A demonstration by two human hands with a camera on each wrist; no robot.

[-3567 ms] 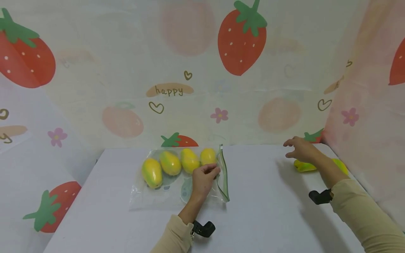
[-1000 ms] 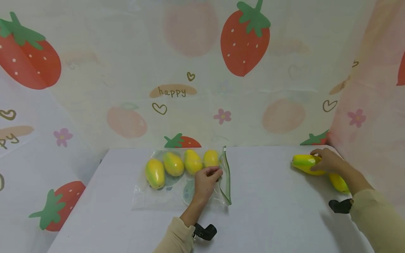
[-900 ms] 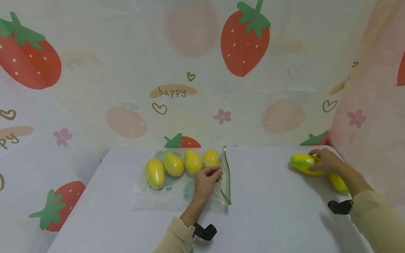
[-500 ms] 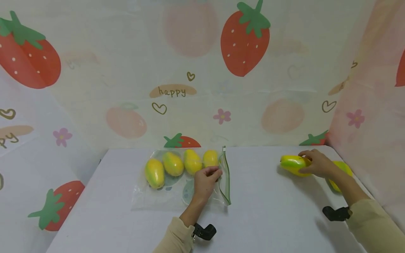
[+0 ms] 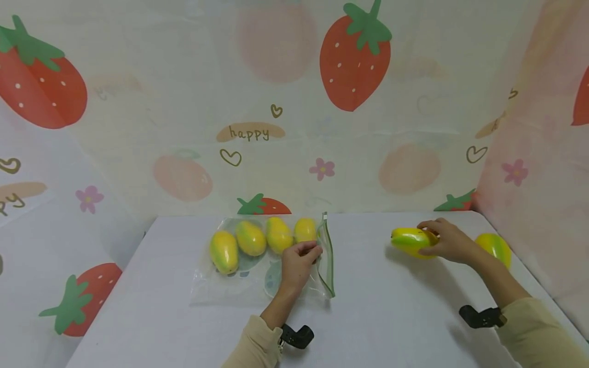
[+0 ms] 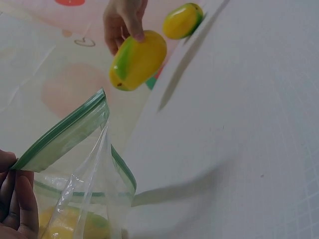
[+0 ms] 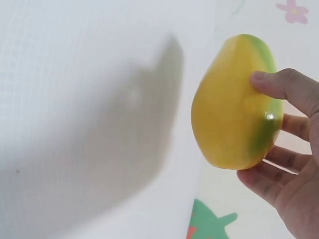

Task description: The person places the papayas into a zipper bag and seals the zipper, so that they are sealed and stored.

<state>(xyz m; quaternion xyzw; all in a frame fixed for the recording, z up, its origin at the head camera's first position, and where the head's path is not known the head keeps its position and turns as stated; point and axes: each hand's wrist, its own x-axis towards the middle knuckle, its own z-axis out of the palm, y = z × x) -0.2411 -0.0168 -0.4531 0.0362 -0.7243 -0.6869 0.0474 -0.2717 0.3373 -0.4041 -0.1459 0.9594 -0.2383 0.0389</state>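
Note:
A clear zip bag (image 5: 216,294) with a green zip edge lies on its side on the table, several yellow-green papayas inside, one of them a papaya (image 5: 224,253) at its left. My left hand (image 5: 296,266) pinches the bag's upper zip edge (image 6: 65,127) between thumb and fingers. The bag's mouth gapes to the right. My right hand (image 5: 446,243) grips another papaya (image 5: 410,241) above the table, thumb on one side and fingers on the other in the right wrist view. Behind my right wrist lies one more papaya (image 5: 497,248).
The white table (image 5: 368,317) meets a strawberry-print cloth (image 5: 354,168) at the back and both sides. Each wrist wears a black camera mount (image 5: 482,317). The papaya in my right hand casts a shadow on the tabletop.
My right hand has taken hold of a papaya at the right and carried it left, away from the other loose one. The left hand keeps its pinch on the bag.

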